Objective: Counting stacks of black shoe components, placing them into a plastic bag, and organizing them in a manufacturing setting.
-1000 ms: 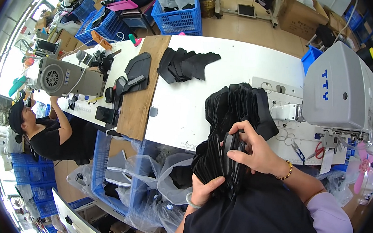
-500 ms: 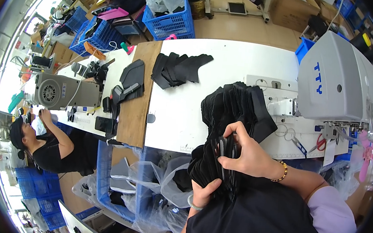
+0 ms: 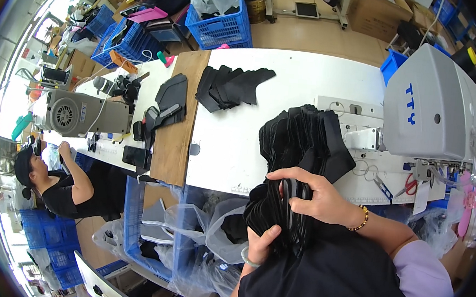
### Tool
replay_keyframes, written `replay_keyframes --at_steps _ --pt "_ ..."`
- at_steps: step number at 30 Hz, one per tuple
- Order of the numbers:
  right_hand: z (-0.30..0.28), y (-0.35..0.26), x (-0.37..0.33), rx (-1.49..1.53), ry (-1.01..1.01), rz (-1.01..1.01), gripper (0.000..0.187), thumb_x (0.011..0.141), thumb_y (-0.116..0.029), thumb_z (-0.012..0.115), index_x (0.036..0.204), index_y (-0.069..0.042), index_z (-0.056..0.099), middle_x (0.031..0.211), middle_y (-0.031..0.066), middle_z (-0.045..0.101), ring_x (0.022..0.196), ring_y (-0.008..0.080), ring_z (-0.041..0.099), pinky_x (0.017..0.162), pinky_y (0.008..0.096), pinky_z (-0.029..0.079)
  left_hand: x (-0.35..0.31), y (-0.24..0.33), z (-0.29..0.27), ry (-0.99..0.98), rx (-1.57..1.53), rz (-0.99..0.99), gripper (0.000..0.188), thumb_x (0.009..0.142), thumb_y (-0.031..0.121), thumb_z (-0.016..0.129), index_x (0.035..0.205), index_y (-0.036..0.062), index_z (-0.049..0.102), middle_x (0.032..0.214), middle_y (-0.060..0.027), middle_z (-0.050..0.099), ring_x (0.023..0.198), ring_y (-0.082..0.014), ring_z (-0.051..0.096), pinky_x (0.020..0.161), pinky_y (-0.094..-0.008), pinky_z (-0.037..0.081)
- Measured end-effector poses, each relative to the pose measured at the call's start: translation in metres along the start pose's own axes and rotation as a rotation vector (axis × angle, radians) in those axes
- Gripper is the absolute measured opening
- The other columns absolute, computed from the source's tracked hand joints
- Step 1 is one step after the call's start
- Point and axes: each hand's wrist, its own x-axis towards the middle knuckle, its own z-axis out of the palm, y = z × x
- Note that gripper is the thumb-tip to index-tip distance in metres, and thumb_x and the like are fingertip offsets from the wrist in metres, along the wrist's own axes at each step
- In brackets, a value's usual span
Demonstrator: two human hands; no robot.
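A thick bundle of black fabric pieces (image 3: 263, 210) stands on edge at the table's front, against my dark apron. My left hand (image 3: 264, 242) grips its near end, thumb on top; the other fingers are hidden beneath the pieces. From the right, my right hand (image 3: 324, 197) reaches over the bundle. Its index finger lies across the far side and its thumb presses the near side, with several pieces, some grey-edged, between them. Just beyond, a larger pile of black cut pieces (image 3: 301, 134) leans on the white table (image 3: 232, 153).
A grey sewing machine (image 3: 439, 109) stands at right, with red-handled scissors (image 3: 411, 184) and a blue-handled tool (image 3: 383, 188) near it. More black pieces (image 3: 232, 86) lie farther back. A blue crate (image 3: 133, 218) with plastic bags is below left. A co-worker (image 3: 70, 190) sits at left.
My right hand's index finger has moved left and nearer across the bundle, and the thumb has shifted right. My left hand keeps its grip. The view has shifted slightly.
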Motion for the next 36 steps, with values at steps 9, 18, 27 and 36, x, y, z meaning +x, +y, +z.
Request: replay_keyframes --at_steps 9,18,27,36 --pt "-0.002 0.007 0.002 0.034 -0.016 -0.032 0.041 0.074 -0.001 0.053 0.114 -0.007 0.054 0.105 0.0032 0.058 0.094 0.0114 0.055 0.087 0.0260 0.042 0.000 0.002 0.002 0.055 -0.045 -0.031 0.059 0.072 0.019 0.064 0.122 -0.0057 0.044 0.115 -0.0123 0.054 0.105 -0.0202 0.053 0.092 -0.0323 0.039" --pt "-0.004 0.003 0.002 0.066 -0.013 0.073 0.032 0.074 0.001 0.055 0.103 -0.006 0.041 0.092 0.0057 0.056 0.088 0.0106 0.056 0.082 0.0264 0.045 0.002 0.001 0.002 0.031 -0.024 -0.025 0.056 0.075 0.021 0.064 0.121 -0.0051 0.045 0.116 -0.0117 0.053 0.107 -0.0191 0.051 0.092 -0.0321 0.038" --pt "0.002 0.010 0.002 -0.033 0.072 0.030 0.035 0.077 -0.008 0.062 0.107 -0.006 0.044 0.096 0.0075 0.056 0.093 0.0132 0.055 0.080 0.0260 0.043 -0.001 0.001 -0.001 -0.031 -0.028 -0.007 0.048 0.081 0.020 0.062 0.120 -0.0033 0.046 0.111 -0.0078 0.055 0.099 -0.0155 0.053 0.088 -0.0289 0.040" --pt "-0.010 0.015 0.008 0.062 -0.052 0.000 0.034 0.079 -0.004 0.058 0.113 -0.005 0.054 0.108 0.0043 0.057 0.104 0.0138 0.052 0.093 0.0278 0.039 -0.002 -0.004 0.003 0.090 -0.015 -0.029 0.035 0.089 0.017 0.052 0.118 -0.0034 0.048 0.109 -0.0071 0.056 0.098 -0.0138 0.053 0.086 -0.0283 0.041"
